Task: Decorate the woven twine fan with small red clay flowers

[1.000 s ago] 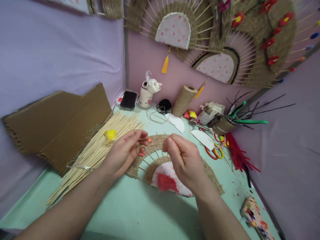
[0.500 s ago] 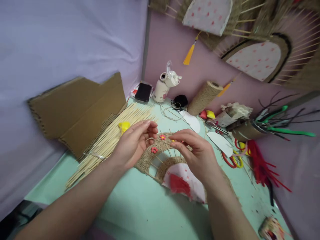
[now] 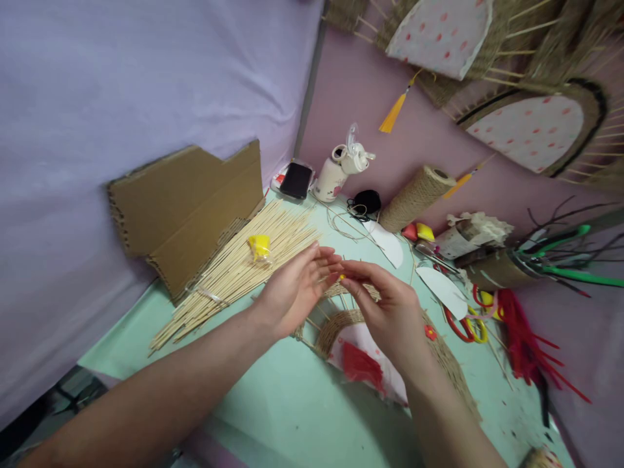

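Note:
My right hand [image 3: 387, 299] pinches a small yellow piece of clay [image 3: 342, 277] between thumb and fingertips. Close beside it, my left hand [image 3: 297, 289] is open with the palm turned up and the fingers stretched toward the yellow piece. Below both hands lies a woven twine fan [image 3: 336, 330] with a white, red-dotted centre. A red clay flower [image 3: 429, 333] with a yellow middle sits on its right-hand band; my hands cover much of the upper band. On the white centre rests a red packet [image 3: 363, 365]. A yellow clay packet [image 3: 260, 247] lies on the sticks left of my hands.
Thin wooden sticks [image 3: 219, 289] and folded cardboard [image 3: 195, 208] are at the left. Behind stand a white bottle [image 3: 331, 181] and a twine spool [image 3: 414, 198]. Scissors [image 3: 478, 328], white paper pieces [image 3: 442, 291] and red pipe cleaners [image 3: 519, 338] lie right. Finished fans hang on the wall.
My left hand has moved right, and its fingers have straightened beside the right fingertips. The two flowers on the upper band are now hidden behind my hands. The view has shifted left.

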The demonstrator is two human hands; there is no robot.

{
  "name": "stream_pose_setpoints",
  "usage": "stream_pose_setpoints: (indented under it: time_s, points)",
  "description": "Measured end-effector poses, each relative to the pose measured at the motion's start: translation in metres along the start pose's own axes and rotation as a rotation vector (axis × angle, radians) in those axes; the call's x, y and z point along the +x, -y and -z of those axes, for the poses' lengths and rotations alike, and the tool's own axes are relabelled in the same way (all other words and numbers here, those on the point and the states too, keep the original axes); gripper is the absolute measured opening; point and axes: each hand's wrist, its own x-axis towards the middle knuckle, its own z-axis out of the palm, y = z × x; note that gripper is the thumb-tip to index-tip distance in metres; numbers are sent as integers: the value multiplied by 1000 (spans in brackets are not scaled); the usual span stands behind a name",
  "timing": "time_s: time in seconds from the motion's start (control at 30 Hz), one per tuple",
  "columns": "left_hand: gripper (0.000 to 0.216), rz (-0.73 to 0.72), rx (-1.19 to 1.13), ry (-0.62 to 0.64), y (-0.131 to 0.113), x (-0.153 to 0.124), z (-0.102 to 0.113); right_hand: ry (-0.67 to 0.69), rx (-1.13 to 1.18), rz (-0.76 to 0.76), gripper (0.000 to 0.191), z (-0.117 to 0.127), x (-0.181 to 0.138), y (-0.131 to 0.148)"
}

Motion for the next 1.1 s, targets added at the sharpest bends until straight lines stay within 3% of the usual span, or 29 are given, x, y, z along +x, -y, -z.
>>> stream_pose_setpoints:
  time_s: [0.1,0.2,0.33,0.47,0.6,0.73,0.87,1.0,1.1]
  points:
    - [42,193,-210,28,4,-1,0,60,-111,246,20,-12,-5,15]
    - [53,219,-304,54,1,-4,0,104,-249,336,22,-22,-13,20]
    - [56,161,-333,41,-4,-7,-1,196,-442,305,44,-23,-21,20]
    - [62,205,-342,55,-5,-8,-2,287,-456,333,64,-21,-27,21]
    - [65,134,-366,119,-6,-7,1,261,-482,314,63,-18,-28,18]
    - [66,232,-367,172,-4,-7,3,252,-483,316,70,-16,-27,15]
    - [65,169,-376,167,-3,-8,2,276,-517,340,71,-14,-29,15]
    - [65,255,-367,166,-2,-8,1,269,-515,322,77,-14,-30,15]
    - [65,212,-360,156,-1,-7,2,314,-507,355,78,-15,-31,13]
